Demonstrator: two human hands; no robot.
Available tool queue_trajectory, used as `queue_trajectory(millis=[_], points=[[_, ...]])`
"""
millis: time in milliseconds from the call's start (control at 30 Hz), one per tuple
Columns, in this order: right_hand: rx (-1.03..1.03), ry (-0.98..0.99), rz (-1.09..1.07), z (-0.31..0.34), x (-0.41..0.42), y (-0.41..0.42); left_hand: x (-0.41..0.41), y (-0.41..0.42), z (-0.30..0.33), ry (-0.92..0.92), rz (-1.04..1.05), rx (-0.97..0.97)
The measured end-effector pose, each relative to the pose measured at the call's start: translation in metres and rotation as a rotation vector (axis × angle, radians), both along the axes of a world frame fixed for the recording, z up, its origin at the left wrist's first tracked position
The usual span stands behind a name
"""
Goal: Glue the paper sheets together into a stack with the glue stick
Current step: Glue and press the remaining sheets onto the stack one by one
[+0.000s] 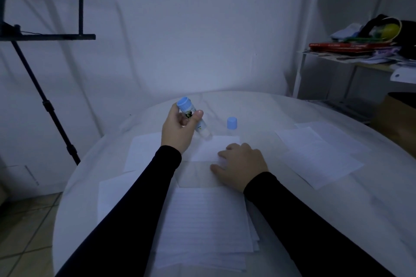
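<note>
My left hand (179, 129) grips an uncapped glue stick (195, 120) with a blue twist end pointing up and its white glue tip tilted down toward the table. Its blue cap (232, 123) stands on the table just to the right. My right hand (242, 165) rests on a small white sheet (211, 148) in the middle, fingers lying on the paper. A stack of lined paper sheets (204, 220) lies near me. More white sheets lie to the left (141, 153) and to the right (319, 155).
The work surface is a round white table (371, 198). A black stand (48, 105) rises at the left beside the table. A cluttered shelf (364, 51) stands at the right back, with a brown box (396, 117) below it.
</note>
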State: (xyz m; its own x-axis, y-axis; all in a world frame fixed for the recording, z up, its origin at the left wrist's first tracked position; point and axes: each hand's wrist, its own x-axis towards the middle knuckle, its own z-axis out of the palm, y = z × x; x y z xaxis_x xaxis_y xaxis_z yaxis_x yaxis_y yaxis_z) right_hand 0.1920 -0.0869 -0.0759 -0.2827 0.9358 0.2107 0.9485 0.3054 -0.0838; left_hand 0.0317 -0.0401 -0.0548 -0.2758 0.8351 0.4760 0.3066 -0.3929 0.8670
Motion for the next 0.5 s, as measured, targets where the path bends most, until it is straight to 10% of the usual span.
queue_trajectory(millis=[500], points=[[-0.236, 0.236, -0.003, 0.001, 0.05, 0.023, 0.022, -0.006, -0.007, 0.239, -0.381, -0.113]])
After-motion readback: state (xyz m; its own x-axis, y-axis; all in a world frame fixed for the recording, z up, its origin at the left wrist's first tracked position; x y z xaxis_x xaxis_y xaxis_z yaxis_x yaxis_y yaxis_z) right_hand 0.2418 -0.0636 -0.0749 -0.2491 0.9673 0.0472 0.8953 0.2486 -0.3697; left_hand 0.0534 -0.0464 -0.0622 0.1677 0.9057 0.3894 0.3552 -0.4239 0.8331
